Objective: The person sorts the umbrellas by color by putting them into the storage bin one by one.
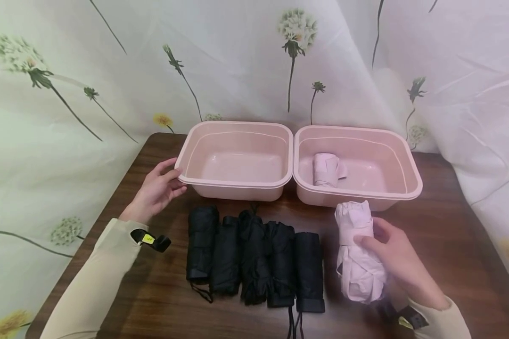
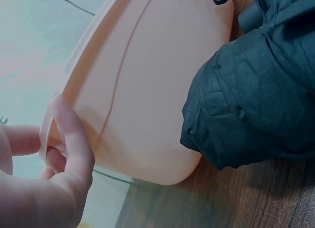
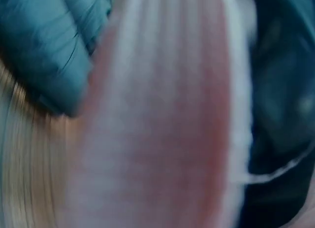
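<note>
My left hand (image 1: 159,190) pinches the rim at the left corner of a pink plastic bin (image 1: 237,184); in the left wrist view, thumb and fingers (image 2: 74,139) close over that rim. At the right, my right hand (image 1: 396,249) grips a wrinkled pale pink folded umbrella (image 1: 356,259), thumb on top, held in front of the second pink bin (image 1: 360,192). Inside that second bin lies another pale pink folded umbrella (image 1: 325,169). Blur and a pale ribbed band fill most of the right wrist view, hiding the grip there.
Several black folded umbrellas (image 1: 254,259) lie side by side on the dark wood table (image 1: 152,282), their cords toward the near edge. The two bins stand rim to rim at the back. Behind them hangs a white cloth (image 1: 237,61) with dandelion prints.
</note>
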### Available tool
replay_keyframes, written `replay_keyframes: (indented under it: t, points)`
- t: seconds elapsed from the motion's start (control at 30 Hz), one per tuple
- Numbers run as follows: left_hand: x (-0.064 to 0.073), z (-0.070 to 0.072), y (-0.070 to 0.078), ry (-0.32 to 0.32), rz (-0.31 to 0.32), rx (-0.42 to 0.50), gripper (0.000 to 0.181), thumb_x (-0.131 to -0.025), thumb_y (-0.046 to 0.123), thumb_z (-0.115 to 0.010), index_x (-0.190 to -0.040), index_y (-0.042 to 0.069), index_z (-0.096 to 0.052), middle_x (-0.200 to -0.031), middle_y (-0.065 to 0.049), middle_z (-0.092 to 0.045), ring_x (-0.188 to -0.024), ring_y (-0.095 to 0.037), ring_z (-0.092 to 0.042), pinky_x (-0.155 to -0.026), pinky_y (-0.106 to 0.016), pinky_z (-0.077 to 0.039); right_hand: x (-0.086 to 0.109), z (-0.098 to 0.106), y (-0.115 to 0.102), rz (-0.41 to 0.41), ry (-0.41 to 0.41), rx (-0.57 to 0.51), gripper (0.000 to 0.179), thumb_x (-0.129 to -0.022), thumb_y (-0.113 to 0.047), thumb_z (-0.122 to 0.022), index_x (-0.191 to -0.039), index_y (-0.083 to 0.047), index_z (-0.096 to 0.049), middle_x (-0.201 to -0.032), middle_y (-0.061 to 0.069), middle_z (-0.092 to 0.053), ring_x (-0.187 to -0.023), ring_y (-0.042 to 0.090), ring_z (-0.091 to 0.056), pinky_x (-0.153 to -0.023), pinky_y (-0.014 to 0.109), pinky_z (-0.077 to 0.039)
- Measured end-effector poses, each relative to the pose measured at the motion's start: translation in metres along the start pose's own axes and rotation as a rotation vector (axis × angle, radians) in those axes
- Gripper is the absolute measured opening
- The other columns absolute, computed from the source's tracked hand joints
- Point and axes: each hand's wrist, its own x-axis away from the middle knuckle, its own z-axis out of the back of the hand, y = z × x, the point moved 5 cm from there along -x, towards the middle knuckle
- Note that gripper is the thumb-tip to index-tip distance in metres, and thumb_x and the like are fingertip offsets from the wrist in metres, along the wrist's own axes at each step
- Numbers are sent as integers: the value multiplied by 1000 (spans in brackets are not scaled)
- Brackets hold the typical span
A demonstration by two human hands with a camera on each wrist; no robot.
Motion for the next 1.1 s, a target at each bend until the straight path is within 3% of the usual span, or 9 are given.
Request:
replay_keyframes:
  t: [0.13, 0.27, 0.53, 0.8, 0.93, 1.1]
  points:
    - [1, 2, -1, 1, -3, -6, 53, -97, 18, -58, -141, 21, -29, -117, -9, -45, -74, -12, -63, -68, -24, -57, 1, 3, 0, -7, -27, -133, 50, -98, -20, -57, -141, 0, -40, -99, 3, -69, -80, 17, -70, -71, 32, -59]
    - [0, 3, -1, 0, -4, -5, 54, -97, 18, -58, -142, 21, -29, -115, -8, -46, -74, -12, -63, -68, -24, -57, 0, 6, -1, -8, -21, -133, 52, -99, -22, -54, -143, 0, -37, -95, -6, -68, -81, 15, -69, -72, 29, -58]
    - [-2, 4, -3, -5, -16, 36, 52, -97, 11, -57, -140, 19, -29, -105, -5, -58, -72, -12, -66, -65, -25, -57, -1, 7, -2, 1, -28, -208, 54, -101, -25, -50, -145, 0, -33, -100, -9, -67, -89, 9, -66, -78, 22, -55]
    - [-3, 4, -3, -3, -11, 42, 52, -97, 11, -58, -140, 19, -30, -109, -6, -55, -72, -13, -66, -64, -25, -57, -3, 8, -3, 83, -25, -450, 47, -102, -26, -48, -143, -9, -34, -108, -4, -64, -95, 9, -64, -80, 23, -55]
    - [-3, 3, -3, -3, -11, 36, 53, -97, 12, -58, -140, 19, -29, -108, -6, -56, -72, -13, -66, -64, -25, -57, -4, 12, -5, 116, -21, -555, 48, -103, -24, -45, -146, -7, -29, -113, -5, -62, -100, 7, -62, -84, 19, -53]
    - [-3, 4, -4, -6, -6, 38, 54, -97, 12, -58, -141, 19, -28, -108, -6, -56, -71, -13, -65, -64, -25, -57, -5, 16, -6, 127, -91, -777, 34, -105, -21, -38, -139, -13, -38, -115, -4, -63, -104, 7, -61, -88, 20, -52]
